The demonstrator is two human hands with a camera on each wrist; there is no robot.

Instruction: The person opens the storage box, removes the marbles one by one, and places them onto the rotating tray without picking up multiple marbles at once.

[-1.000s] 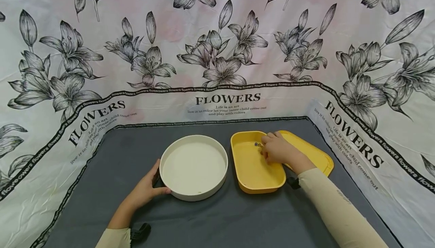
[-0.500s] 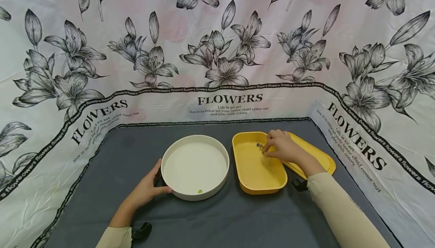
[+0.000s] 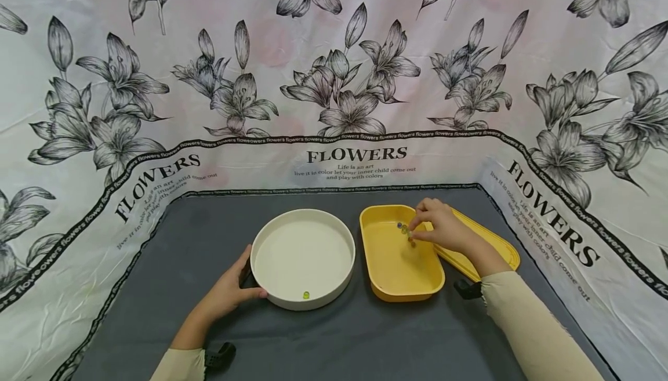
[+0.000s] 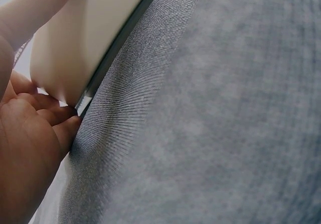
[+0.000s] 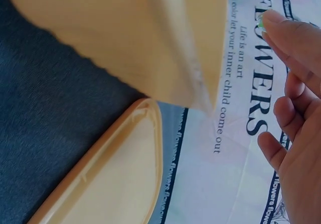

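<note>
My left hand (image 3: 233, 284) holds the side of a round cream-white tray (image 3: 302, 247), thumb along the near wall and fingers round the left side. In the left wrist view its fingertips sit at the tray's bottom edge. A small yellow-green marble (image 3: 306, 295) lies inside by the near rim. My right hand (image 3: 440, 227) is over the right side of a yellow rectangular box (image 3: 402, 271). Its thumb and index finger pinch a small greenish marble (image 5: 261, 21), mostly hidden by the fingertips. Several small marbles (image 3: 404, 229) lie in the box beneath that hand.
A yellow lid (image 3: 485, 242) lies slanted right of the box, partly under the right forearm. The grey tablecloth (image 3: 292, 346) runs under everything. A white floral-printed cloth (image 3: 360, 166) stands behind and along both sides.
My right hand has drawn back from deep in the yellow box to above its right side and now pinches a marble. The yellow-green marble in the round tray shows more plainly. My left hand stays put.
</note>
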